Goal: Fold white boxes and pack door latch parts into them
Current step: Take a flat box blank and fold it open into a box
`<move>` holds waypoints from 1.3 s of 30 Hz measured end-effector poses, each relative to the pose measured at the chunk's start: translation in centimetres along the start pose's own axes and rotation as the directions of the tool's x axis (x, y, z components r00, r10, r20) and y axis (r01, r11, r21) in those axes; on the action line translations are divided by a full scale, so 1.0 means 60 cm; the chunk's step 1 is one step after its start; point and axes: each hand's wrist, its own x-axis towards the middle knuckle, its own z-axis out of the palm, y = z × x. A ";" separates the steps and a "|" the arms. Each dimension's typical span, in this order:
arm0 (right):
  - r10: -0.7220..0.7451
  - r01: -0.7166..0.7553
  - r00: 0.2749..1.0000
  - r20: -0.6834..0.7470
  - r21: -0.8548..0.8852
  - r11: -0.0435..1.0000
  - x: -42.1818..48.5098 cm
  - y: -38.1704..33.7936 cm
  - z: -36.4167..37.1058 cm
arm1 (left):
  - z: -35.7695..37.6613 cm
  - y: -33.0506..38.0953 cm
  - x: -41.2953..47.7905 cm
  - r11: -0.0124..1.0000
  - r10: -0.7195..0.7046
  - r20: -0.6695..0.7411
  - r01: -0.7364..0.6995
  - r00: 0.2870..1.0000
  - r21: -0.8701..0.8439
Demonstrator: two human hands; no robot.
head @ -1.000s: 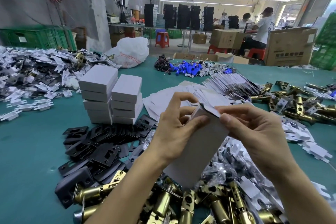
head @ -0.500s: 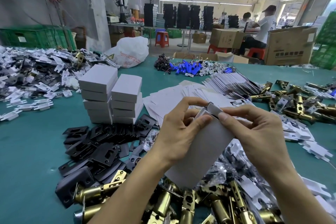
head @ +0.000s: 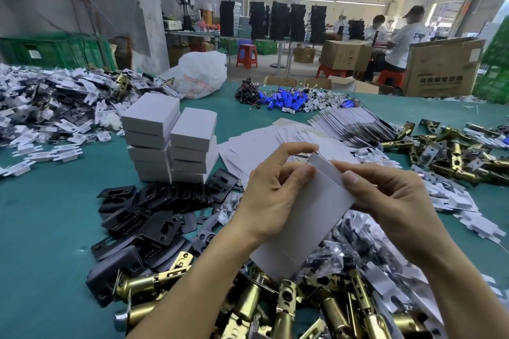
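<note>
- The white box [head: 300, 217] is a flat sleeve that has not been squared up. It is held in the centre of the frame, clear of the table [head: 41, 228], with its flap end tilted up and away.
- The left hand [head: 272, 195] has its grip closed on the box's upper left edge, thumb on the near face and fingers curled behind. This looks meant to steady the sleeve.
- The right hand [head: 391, 198] pinches the upper right corner, with the forefinger lying along the top flap. That grip suits bending the flap over to close this end.
- Holding the card in the air probably lets the fingers reach both of its faces, since the table below is crowded with parts.
- Supplies ring the hands, seemingly for a short reach:
  - The flat box blanks [head: 275, 143] are fanned just beyond the hands.
  - The brass latch bolts [head: 289, 303] are heaped along the bottom of the frame.
  - The black strike plates [head: 154, 206] lie at lower left.
- The finished boxes [head: 170, 140] stand in two columns left of centre, likely set aside there to keep them out of the loose parts.
- The inside of the held box is hidden, so I cannot tell whether anything is in it.
</note>
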 end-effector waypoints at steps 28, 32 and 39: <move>-0.107 0.105 0.994 -0.010 -0.146 0.984 -0.003 0.017 0.012 | 0.009 -0.004 -0.013 0.958 -0.034 0.075 0.011 0.997 0.286; -0.125 0.127 0.992 0.024 -0.238 0.963 -0.005 0.010 0.009 | 0.012 -0.003 -0.014 0.947 -0.023 0.091 -0.008 0.996 0.322; -0.233 0.271 0.963 0.140 -0.475 0.837 -0.002 0.008 0.015 | 0.013 -0.003 -0.011 0.951 0.012 -0.012 -0.008 1.000 0.310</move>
